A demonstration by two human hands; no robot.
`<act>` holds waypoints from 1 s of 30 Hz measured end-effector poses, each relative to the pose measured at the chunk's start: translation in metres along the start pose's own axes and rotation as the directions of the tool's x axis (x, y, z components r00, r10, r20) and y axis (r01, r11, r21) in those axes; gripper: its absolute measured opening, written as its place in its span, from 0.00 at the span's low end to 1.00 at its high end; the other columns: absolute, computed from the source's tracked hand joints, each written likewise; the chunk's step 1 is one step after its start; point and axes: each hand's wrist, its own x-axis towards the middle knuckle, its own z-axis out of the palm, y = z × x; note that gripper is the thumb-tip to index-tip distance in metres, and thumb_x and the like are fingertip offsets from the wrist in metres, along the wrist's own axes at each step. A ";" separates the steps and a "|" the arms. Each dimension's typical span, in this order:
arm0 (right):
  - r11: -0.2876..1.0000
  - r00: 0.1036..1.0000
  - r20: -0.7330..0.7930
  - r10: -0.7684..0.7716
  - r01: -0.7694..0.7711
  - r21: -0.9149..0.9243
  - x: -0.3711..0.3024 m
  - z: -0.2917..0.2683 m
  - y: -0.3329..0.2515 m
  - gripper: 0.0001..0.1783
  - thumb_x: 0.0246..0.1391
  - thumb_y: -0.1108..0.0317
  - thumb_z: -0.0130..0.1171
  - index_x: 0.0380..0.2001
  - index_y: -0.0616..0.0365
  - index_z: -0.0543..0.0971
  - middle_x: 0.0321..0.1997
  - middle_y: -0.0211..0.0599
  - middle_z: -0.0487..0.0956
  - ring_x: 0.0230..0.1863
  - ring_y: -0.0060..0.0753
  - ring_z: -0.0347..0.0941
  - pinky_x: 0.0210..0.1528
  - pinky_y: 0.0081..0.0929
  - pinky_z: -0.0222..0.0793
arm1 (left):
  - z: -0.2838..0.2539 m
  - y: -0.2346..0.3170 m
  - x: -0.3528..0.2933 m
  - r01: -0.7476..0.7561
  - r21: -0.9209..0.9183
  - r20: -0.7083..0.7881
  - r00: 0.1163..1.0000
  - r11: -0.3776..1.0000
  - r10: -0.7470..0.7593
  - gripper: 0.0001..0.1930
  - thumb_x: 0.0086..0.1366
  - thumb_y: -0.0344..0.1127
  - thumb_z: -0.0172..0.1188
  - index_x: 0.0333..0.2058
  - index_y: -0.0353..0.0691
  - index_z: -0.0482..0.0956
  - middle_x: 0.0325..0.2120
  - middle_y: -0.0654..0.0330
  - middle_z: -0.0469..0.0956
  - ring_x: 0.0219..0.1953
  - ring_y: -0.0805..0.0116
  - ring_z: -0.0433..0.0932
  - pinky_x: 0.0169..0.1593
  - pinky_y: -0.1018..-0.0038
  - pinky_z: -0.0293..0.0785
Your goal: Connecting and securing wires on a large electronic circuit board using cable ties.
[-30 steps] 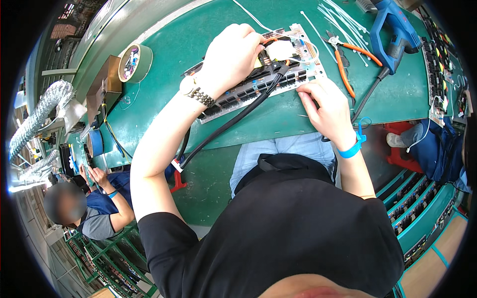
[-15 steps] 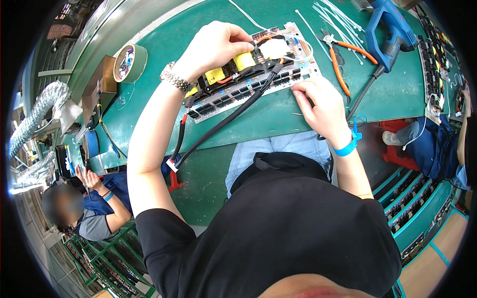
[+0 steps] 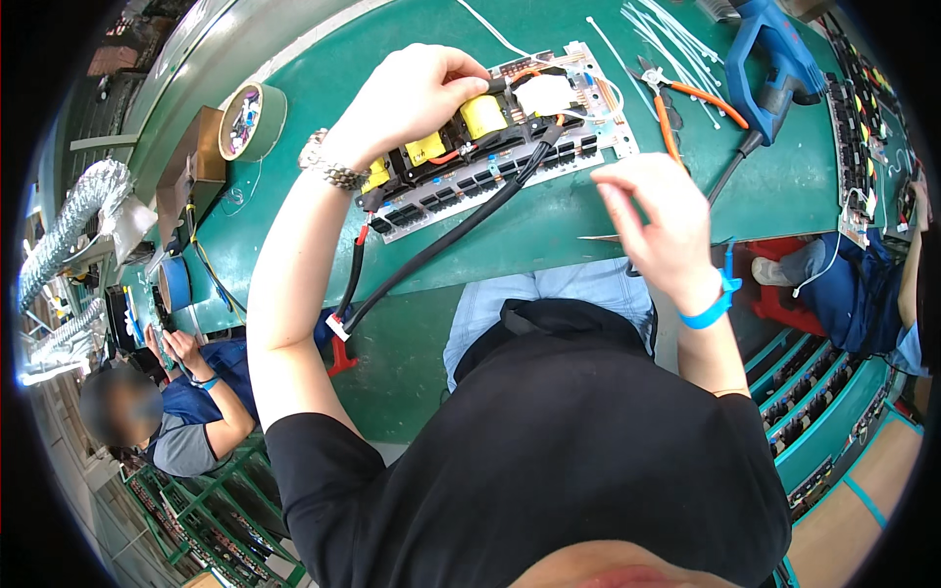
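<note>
A circuit board (image 3: 431,213) lies at a slant on the bench, with yellow-wrapped coils (image 3: 482,116), a white-topped coil (image 3: 545,95) and a row of black parts. Over its far left side reaches my left hand (image 3: 407,108), thumb and fingertips pinched at a black piece beside the coils; what they grip is hidden. A thick black cable (image 3: 461,230) runs off the board toward the bench edge, ending in a white connector. My right hand (image 3: 662,220) hovers off the board's near right corner, fingers curled in. A thin pointed metal piece (image 3: 598,237) shows beside it; whether it is held is unclear.
Orange-handled cutters (image 3: 667,113), white cable ties (image 3: 676,44) and a blue power tool (image 3: 769,69) lie at the right. At the left stand a round tub (image 3: 253,122) and a brown box (image 3: 201,162). People sit on both sides; another board (image 3: 851,157) lies far right.
My right hand has drawn away from the board's near corner, to the right and slightly nearer me. My left hand has shifted slightly left, still at the coils.
</note>
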 end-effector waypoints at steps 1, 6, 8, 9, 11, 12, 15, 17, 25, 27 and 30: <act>0.998 0.998 -0.020 -0.055 0.055 -0.016 0.009 -0.006 -0.003 0.07 0.54 0.74 0.66 0.38 0.55 0.83 0.36 0.37 0.82 0.39 0.43 0.80 0.42 0.35 0.76 | -0.002 -0.003 -0.004 0.013 -0.004 -0.004 1.000 1.000 -0.013 0.15 0.68 0.40 0.63 0.46 0.36 0.86 0.35 0.55 0.87 0.38 0.69 0.85 0.47 0.72 0.79; 0.977 0.982 0.077 -0.170 0.178 -0.120 0.076 -0.011 0.018 0.06 0.57 0.70 0.65 0.38 0.54 0.83 0.35 0.36 0.82 0.38 0.42 0.80 0.41 0.34 0.76 | -0.004 -0.005 0.002 0.042 -0.038 0.049 0.998 0.998 -0.040 0.14 0.68 0.40 0.62 0.44 0.36 0.87 0.33 0.56 0.87 0.36 0.71 0.84 0.46 0.72 0.79; 0.970 0.959 0.185 -0.216 0.232 -0.073 0.105 0.001 0.030 0.07 0.63 0.68 0.60 0.41 0.57 0.83 0.34 0.39 0.80 0.40 0.43 0.78 0.43 0.33 0.74 | -0.003 -0.006 0.003 0.039 -0.049 0.044 0.998 0.998 -0.037 0.14 0.68 0.39 0.62 0.43 0.36 0.87 0.33 0.56 0.87 0.36 0.71 0.84 0.45 0.72 0.79; 0.969 0.957 0.190 -0.217 0.234 -0.076 0.119 0.003 0.029 0.07 0.63 0.68 0.60 0.41 0.57 0.83 0.34 0.39 0.80 0.40 0.43 0.78 0.43 0.33 0.74 | -0.002 -0.007 0.004 0.017 -0.060 0.031 0.999 0.998 -0.015 0.13 0.68 0.40 0.62 0.43 0.36 0.87 0.33 0.56 0.87 0.35 0.71 0.84 0.45 0.73 0.79; 0.998 0.880 0.471 -0.065 0.068 0.011 0.143 0.008 0.030 0.15 0.61 0.58 0.60 0.42 0.55 0.86 0.42 0.47 0.83 0.44 0.49 0.80 0.48 0.39 0.74 | -0.001 -0.007 0.005 0.003 -0.072 0.020 1.000 0.997 -0.001 0.13 0.68 0.40 0.62 0.43 0.37 0.87 0.32 0.57 0.86 0.35 0.71 0.84 0.45 0.73 0.79; 0.998 0.879 0.472 -0.067 0.069 0.012 0.147 0.019 0.039 0.15 0.61 0.58 0.60 0.42 0.55 0.86 0.42 0.47 0.83 0.44 0.49 0.80 0.48 0.39 0.74 | -0.002 -0.006 0.005 0.015 -0.051 0.031 0.999 0.999 -0.014 0.13 0.67 0.40 0.62 0.42 0.37 0.87 0.33 0.56 0.87 0.35 0.70 0.84 0.44 0.72 0.79; 0.948 0.829 0.499 -0.251 0.315 -0.047 0.154 0.045 0.063 0.08 0.64 0.65 0.59 0.40 0.56 0.83 0.36 0.39 0.80 0.42 0.44 0.78 0.44 0.35 0.74 | -0.005 -0.002 0.005 0.015 -0.011 0.044 0.999 1.000 -0.014 0.14 0.67 0.41 0.62 0.42 0.38 0.87 0.33 0.55 0.86 0.35 0.67 0.85 0.44 0.71 0.79; 0.947 0.761 0.598 -0.253 0.322 -0.009 0.160 0.047 0.060 0.07 0.62 0.66 0.61 0.39 0.55 0.84 0.38 0.39 0.81 0.42 0.45 0.79 0.43 0.35 0.75 | -0.006 -0.002 0.003 0.008 0.013 0.049 0.999 1.000 -0.008 0.14 0.66 0.41 0.62 0.42 0.39 0.87 0.33 0.54 0.86 0.35 0.66 0.85 0.44 0.70 0.79; 0.906 0.717 0.581 -0.384 0.413 0.089 0.171 0.037 0.046 0.11 0.57 0.60 0.61 0.29 0.55 0.85 0.30 0.44 0.81 0.35 0.51 0.79 0.39 0.43 0.75 | -0.004 0.002 0.003 -0.062 0.105 0.030 0.998 0.993 0.059 0.13 0.64 0.41 0.63 0.40 0.39 0.88 0.32 0.53 0.86 0.35 0.59 0.85 0.43 0.67 0.80; 0.878 0.705 0.576 -0.413 0.477 0.046 0.175 0.037 0.043 0.10 0.55 0.60 0.62 0.27 0.54 0.84 0.29 0.43 0.80 0.34 0.51 0.79 0.38 0.44 0.74 | -0.005 0.002 0.005 -0.061 0.125 0.032 0.998 0.990 0.058 0.13 0.64 0.41 0.63 0.40 0.39 0.88 0.32 0.53 0.86 0.35 0.59 0.85 0.43 0.67 0.80; 0.738 0.654 0.473 -0.590 0.674 -0.013 0.175 0.041 0.041 0.10 0.48 0.60 0.64 0.20 0.53 0.81 0.24 0.40 0.78 0.30 0.48 0.78 0.34 0.43 0.74 | -0.008 0.002 0.005 -0.034 0.135 0.057 0.998 0.990 0.026 0.13 0.63 0.40 0.64 0.41 0.39 0.88 0.33 0.52 0.86 0.36 0.60 0.85 0.44 0.68 0.80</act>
